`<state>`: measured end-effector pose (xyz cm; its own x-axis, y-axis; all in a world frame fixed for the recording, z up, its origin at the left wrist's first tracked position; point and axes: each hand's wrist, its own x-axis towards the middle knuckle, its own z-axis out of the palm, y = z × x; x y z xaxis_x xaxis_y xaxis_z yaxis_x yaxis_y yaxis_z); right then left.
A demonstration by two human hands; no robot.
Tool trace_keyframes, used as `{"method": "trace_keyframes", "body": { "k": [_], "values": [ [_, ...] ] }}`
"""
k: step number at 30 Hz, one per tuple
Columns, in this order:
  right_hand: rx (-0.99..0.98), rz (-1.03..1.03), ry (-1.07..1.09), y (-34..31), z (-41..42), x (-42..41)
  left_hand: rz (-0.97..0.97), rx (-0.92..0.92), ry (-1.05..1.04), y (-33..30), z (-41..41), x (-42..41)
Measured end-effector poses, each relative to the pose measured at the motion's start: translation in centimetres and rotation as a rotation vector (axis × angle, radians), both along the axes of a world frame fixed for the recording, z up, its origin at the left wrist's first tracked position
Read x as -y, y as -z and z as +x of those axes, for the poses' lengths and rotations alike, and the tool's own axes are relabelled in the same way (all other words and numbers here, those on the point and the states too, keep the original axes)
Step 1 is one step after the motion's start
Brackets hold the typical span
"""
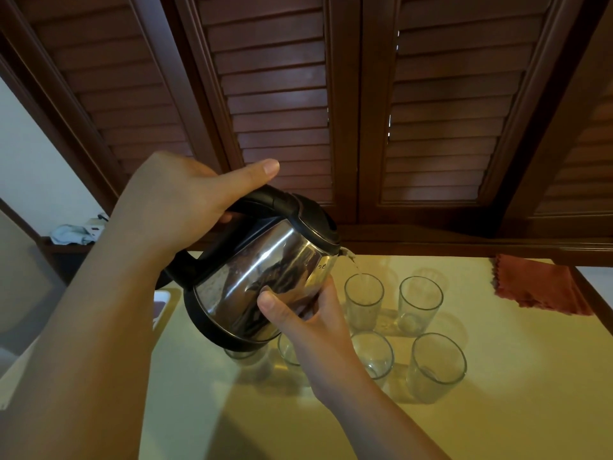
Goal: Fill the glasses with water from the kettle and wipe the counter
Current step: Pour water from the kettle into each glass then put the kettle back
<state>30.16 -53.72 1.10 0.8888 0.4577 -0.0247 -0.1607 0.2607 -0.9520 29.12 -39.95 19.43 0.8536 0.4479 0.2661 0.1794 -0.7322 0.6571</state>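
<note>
Head view: left hand (175,200) grips the steel kettle (258,277) handle, right hand (298,313) cups its body, pouring into the twelve-o'clock glass (364,302); next, probably the one-o'clock glass (420,303).

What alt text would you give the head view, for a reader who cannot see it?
Two hands tilt a steel kettle over a yellow counter, pouring water into a back-row glass: the left hand grips the black handle, the right hand steadies the body. More clear glasses stand around it, and a red cloth lies at the far right, below brown louvred shutters.
</note>
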Motion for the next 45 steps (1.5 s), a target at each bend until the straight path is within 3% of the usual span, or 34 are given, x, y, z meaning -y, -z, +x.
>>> {"method": "trace_keyframes", "body": {
  "k": [45],
  "values": [
    [0.000, 0.023, -0.007, 0.36, 0.90, 0.10, 0.011, -0.011, -0.055, 0.24, 0.97, 0.23]
  ]
}}
